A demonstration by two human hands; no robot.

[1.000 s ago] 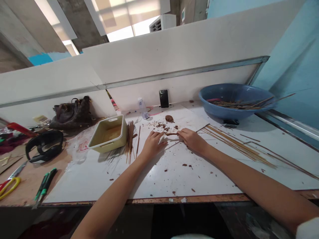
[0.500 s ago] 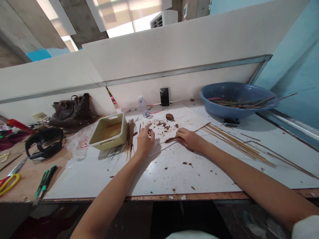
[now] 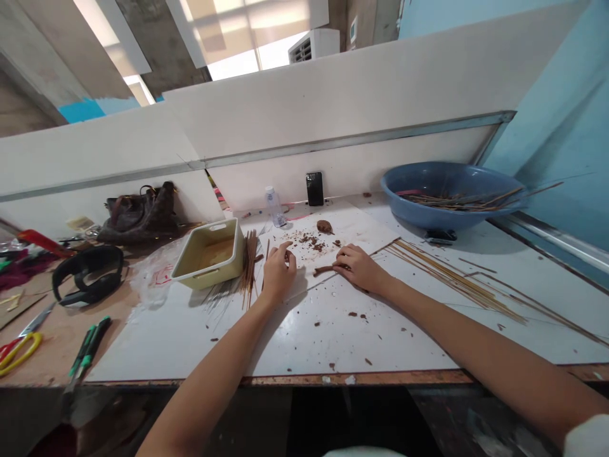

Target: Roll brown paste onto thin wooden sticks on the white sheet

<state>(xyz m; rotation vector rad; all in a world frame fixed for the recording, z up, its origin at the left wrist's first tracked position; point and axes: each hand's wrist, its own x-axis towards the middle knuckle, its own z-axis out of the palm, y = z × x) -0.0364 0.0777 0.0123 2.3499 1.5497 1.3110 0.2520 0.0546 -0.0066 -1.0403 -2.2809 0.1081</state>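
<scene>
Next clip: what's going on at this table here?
A person works bare-handed at a white table. The right hand rests its fingertips on a short brown paste roll. The left hand, fingers curled, sits beside a bundle of thin sticks next to a cream tray. A lump of brown paste lies beyond; long bare sticks fan out toward a blue basin.

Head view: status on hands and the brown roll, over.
Left hand curled beside stick bundle. Right hand resting on brown roll. Crumbs scattered around, nothing blocking.
</scene>
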